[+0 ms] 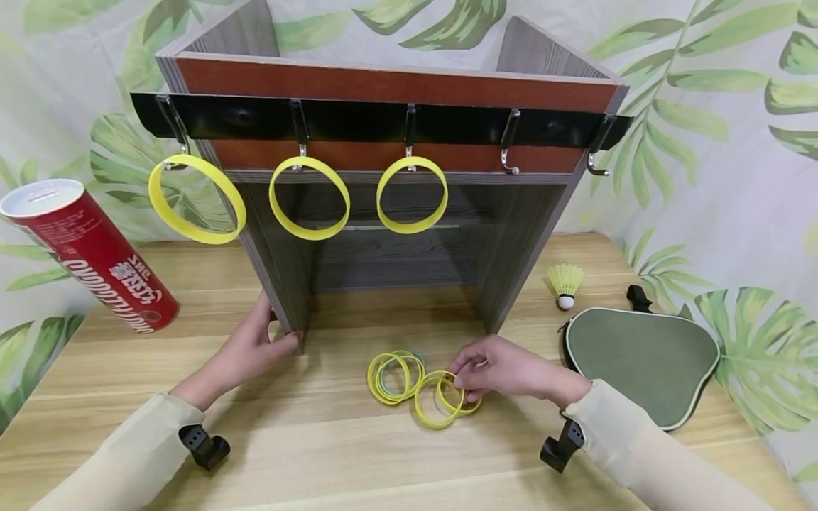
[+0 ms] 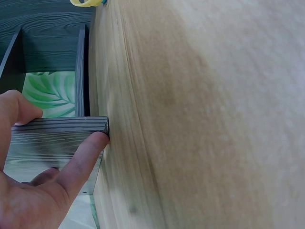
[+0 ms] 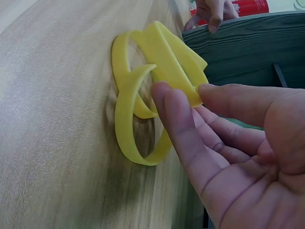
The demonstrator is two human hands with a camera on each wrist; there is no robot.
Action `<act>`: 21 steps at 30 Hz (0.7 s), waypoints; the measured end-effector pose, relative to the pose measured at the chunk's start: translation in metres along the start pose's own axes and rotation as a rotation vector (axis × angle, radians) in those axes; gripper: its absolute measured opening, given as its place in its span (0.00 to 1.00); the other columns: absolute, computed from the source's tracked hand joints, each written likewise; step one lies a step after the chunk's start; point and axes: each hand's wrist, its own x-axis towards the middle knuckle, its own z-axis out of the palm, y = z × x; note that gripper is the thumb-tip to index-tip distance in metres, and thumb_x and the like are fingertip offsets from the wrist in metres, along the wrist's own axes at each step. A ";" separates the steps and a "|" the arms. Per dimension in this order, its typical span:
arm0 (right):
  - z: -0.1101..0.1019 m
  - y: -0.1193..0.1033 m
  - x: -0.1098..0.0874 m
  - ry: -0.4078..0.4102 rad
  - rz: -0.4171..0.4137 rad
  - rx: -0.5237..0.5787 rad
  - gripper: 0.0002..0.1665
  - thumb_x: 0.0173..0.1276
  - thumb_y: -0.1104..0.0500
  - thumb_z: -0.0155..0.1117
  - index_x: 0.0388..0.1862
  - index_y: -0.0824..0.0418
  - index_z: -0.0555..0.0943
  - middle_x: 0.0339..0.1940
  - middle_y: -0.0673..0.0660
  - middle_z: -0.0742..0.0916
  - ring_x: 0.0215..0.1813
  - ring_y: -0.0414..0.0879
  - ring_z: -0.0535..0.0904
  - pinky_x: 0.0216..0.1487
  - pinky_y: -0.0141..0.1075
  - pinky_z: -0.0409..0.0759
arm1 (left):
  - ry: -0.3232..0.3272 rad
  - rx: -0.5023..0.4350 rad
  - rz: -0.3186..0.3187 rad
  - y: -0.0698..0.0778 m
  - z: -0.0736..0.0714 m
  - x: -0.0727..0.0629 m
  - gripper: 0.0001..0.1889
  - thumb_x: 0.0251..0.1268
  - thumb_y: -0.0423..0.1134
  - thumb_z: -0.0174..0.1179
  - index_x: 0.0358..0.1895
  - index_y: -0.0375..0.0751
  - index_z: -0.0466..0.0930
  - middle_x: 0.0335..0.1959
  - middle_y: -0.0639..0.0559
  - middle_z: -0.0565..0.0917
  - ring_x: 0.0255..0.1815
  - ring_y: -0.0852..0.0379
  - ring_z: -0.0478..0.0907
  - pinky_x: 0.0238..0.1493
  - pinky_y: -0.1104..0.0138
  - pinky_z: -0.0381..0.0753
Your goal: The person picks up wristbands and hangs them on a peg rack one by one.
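Left hand [image 1: 255, 348] grips the grey wood-grain stand [image 1: 393, 261] at its left panel; right hand [image 1: 505, 365] pinches a flexible yellow ring [image 3: 170, 62] before the stand. I'd separate that ring cleanly before lifting.

In the head view, from the right hand [image 1: 501, 367], a hand could pass over the pale wood-grain tabletop [image 1: 456, 458] toward 7 o'clock. The upright grey wood-grain panel [image 1: 524, 241] blocks 12, round yellow bands [image 3: 125, 124] crowd 9, and the flat grey-green case [image 1: 642, 362] bars 3.
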 end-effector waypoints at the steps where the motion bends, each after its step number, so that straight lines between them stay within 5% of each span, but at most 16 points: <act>1: -0.001 0.000 0.000 -0.002 -0.002 0.004 0.15 0.72 0.67 0.66 0.51 0.79 0.81 0.40 0.69 0.89 0.34 0.39 0.87 0.43 0.36 0.89 | 0.000 -0.001 0.001 0.000 0.000 0.000 0.49 0.61 0.18 0.61 0.84 0.40 0.47 0.78 0.31 0.64 0.67 0.72 0.68 0.59 0.84 0.67; 7: -0.005 -0.001 -0.003 -0.012 -0.032 0.021 0.16 0.72 0.67 0.66 0.52 0.79 0.80 0.43 0.71 0.87 0.37 0.41 0.87 0.47 0.38 0.90 | 0.002 -0.011 0.016 -0.001 0.001 0.001 0.49 0.61 0.17 0.61 0.84 0.38 0.47 0.77 0.30 0.63 0.68 0.72 0.68 0.60 0.84 0.66; 15: -0.016 -0.010 -0.007 0.019 -0.070 0.053 0.19 0.72 0.66 0.68 0.55 0.79 0.78 0.42 0.58 0.88 0.42 0.42 0.87 0.53 0.45 0.89 | 0.005 -0.010 0.001 -0.001 0.000 0.000 0.47 0.61 0.18 0.61 0.83 0.38 0.49 0.75 0.31 0.66 0.65 0.71 0.70 0.59 0.84 0.67; 21: -0.028 -0.025 -0.015 0.079 -0.130 0.113 0.21 0.74 0.63 0.67 0.58 0.76 0.76 0.48 0.65 0.89 0.46 0.43 0.88 0.57 0.45 0.88 | 0.001 -0.023 -0.007 -0.001 0.001 0.000 0.48 0.62 0.18 0.60 0.84 0.39 0.48 0.77 0.31 0.64 0.65 0.71 0.70 0.59 0.84 0.67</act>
